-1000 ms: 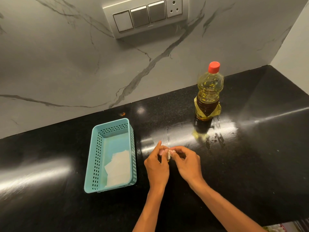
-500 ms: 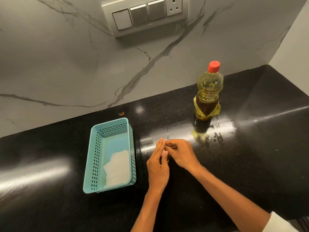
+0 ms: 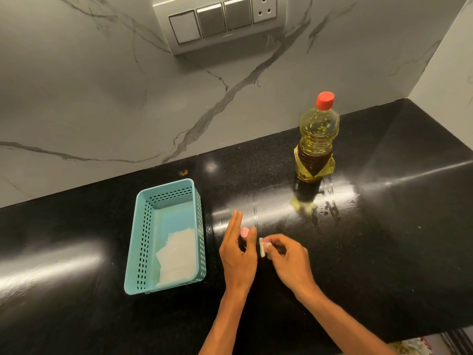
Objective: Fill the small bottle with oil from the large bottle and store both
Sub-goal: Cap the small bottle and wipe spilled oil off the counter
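The large oil bottle point(image 3: 317, 139) with a red cap stands upright at the back right of the black counter point(image 3: 384, 226). Oil fills it nearly to the neck. My left hand point(image 3: 238, 254) grips the small bottle point(image 3: 244, 231) on the counter near the middle. Only its pink top shows between my thumb and fingers. My right hand point(image 3: 286, 254) is just to the right of it and pinches a small white cap point(image 3: 262, 248) between thumb and fingertips, a little apart from the small bottle.
A teal perforated basket point(image 3: 143, 239) sits left of my hands with a white paper point(image 3: 176, 254) lying in it. Wet smears point(image 3: 327, 208) mark the counter in front of the large bottle. The marble wall with a switch panel point(image 3: 220, 21) rises behind.
My right hand has drawn away to the right from the small bottle with the white cap in its fingers. The bottle's pink top now shows. The large bottle has not moved.
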Action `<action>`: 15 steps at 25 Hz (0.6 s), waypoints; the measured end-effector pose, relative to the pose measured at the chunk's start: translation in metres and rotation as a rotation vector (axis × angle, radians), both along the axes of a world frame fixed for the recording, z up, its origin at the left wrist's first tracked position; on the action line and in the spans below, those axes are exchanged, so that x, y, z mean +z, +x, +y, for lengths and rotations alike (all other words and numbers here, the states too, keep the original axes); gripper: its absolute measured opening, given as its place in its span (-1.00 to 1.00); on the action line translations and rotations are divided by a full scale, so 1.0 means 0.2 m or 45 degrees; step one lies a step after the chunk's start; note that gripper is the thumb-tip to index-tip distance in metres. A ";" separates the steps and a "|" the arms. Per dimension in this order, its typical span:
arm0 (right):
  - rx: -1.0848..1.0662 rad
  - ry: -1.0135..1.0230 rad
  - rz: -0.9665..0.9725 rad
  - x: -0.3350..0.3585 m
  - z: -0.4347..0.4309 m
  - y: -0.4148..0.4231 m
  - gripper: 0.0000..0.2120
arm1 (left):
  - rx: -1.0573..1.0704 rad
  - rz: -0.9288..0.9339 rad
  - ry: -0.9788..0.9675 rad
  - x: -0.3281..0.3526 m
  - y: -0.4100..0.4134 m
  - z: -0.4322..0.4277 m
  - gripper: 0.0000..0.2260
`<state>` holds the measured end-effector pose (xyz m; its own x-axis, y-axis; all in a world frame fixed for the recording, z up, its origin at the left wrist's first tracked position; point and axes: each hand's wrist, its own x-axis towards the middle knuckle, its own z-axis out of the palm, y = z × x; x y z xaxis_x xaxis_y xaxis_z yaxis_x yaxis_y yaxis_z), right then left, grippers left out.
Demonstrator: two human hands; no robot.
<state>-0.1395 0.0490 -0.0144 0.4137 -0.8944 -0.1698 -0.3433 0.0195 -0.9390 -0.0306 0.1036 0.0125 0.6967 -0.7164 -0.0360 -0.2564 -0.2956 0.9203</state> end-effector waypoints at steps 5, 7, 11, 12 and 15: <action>-0.056 -0.055 -0.028 0.09 -0.05 0.11 -0.89 | -0.006 0.122 0.041 0.01 -0.02 0.00 -0.70; -0.017 -0.188 0.013 0.08 -0.02 0.15 -0.84 | -0.065 0.146 0.012 0.01 0.00 0.01 -0.74; 0.107 -0.379 0.185 0.01 -0.02 0.17 -0.78 | -0.096 0.116 -0.030 -0.01 0.01 0.01 -0.73; 0.141 -0.373 0.218 0.00 -0.03 0.17 -0.78 | -0.093 0.108 -0.036 -0.01 0.02 0.01 -0.73; 0.113 -0.277 0.187 0.05 -0.04 0.17 -0.77 | -0.096 0.105 -0.052 -0.02 0.03 0.01 -0.72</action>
<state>-0.1049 0.0408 -0.0049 0.4769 -0.8780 -0.0412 -0.4674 -0.2136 -0.8579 -0.0250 0.1058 0.0085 0.6366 -0.7688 -0.0606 -0.1993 -0.2398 0.9501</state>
